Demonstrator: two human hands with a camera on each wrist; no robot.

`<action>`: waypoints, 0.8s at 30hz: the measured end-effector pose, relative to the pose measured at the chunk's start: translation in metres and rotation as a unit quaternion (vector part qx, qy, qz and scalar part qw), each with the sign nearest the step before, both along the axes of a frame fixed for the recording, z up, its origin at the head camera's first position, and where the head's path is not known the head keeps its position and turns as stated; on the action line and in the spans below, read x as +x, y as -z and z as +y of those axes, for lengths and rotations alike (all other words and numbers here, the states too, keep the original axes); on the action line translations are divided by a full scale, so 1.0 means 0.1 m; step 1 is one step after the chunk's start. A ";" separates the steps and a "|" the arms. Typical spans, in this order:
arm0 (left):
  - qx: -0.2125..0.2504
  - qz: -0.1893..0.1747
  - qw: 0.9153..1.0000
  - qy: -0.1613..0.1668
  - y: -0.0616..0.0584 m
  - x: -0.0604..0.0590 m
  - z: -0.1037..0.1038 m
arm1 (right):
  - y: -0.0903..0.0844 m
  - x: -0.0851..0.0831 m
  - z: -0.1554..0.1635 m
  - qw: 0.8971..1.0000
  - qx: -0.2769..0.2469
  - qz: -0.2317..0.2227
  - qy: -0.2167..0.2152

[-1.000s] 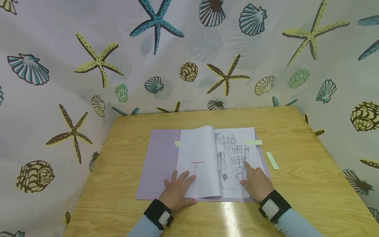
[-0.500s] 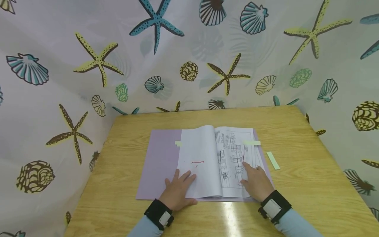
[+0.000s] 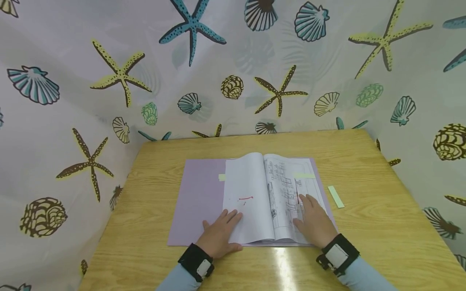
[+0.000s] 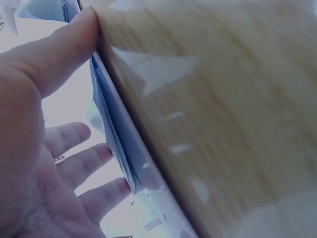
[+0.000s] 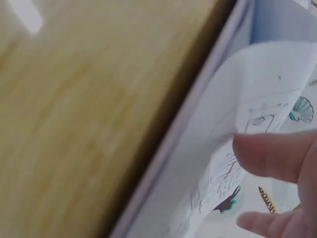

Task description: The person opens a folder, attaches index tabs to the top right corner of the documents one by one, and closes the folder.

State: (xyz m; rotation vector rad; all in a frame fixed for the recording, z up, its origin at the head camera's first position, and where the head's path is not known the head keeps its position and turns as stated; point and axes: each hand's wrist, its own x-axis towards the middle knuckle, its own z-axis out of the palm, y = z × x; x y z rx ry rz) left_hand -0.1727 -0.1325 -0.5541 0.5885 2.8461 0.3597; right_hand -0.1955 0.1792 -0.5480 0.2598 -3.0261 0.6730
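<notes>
We have the open booklet [image 3: 269,198] lying flat on its lilac cover near the middle of the wooden table [image 3: 364,242], and both of us-hands are on it. Our left hand [image 3: 218,232] lies flat with fingers spread and straight on the lower corner of the blank left page [image 3: 247,202], the one with a small red mark, pinning it down without gripping anything. Our right hand [image 3: 314,220] rests on the printed right page [image 3: 287,194] of line drawings; its fingers look relaxed and extended over the sheet, and the right wrist view shows a page edge lifting beside the fingertips, though we cannot tell if a leaf is actually pinched. We judge that we are in the middle of leafing through the pages. The next move calls for separating 1 sheet cleanly while the left hand holds the stack steady. A pale green strip [image 3: 335,197] lies on the table just right of the booklet, apart from it.
</notes>
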 end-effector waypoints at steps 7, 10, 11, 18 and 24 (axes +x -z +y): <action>-0.005 -0.006 1.000 0.000 -0.02 0.00 0.00 | -0.15 -0.13 0.13 0.989 -0.127 -0.047 0.052; -0.009 -0.006 1.000 0.003 -0.05 0.01 0.00 | -0.27 -0.16 0.22 0.979 -0.181 -0.067 0.066; -0.011 -0.004 1.000 0.005 -0.05 0.01 0.01 | -0.31 -0.17 0.26 0.973 -0.203 -0.079 0.070; -0.020 0.032 0.999 0.032 -0.04 0.03 0.01 | -0.50 -0.15 0.51 0.931 -0.323 -0.172 0.006; -0.016 0.045 0.997 0.053 -0.04 0.03 0.01 | -0.55 -0.11 0.51 0.888 -0.388 -0.238 -0.065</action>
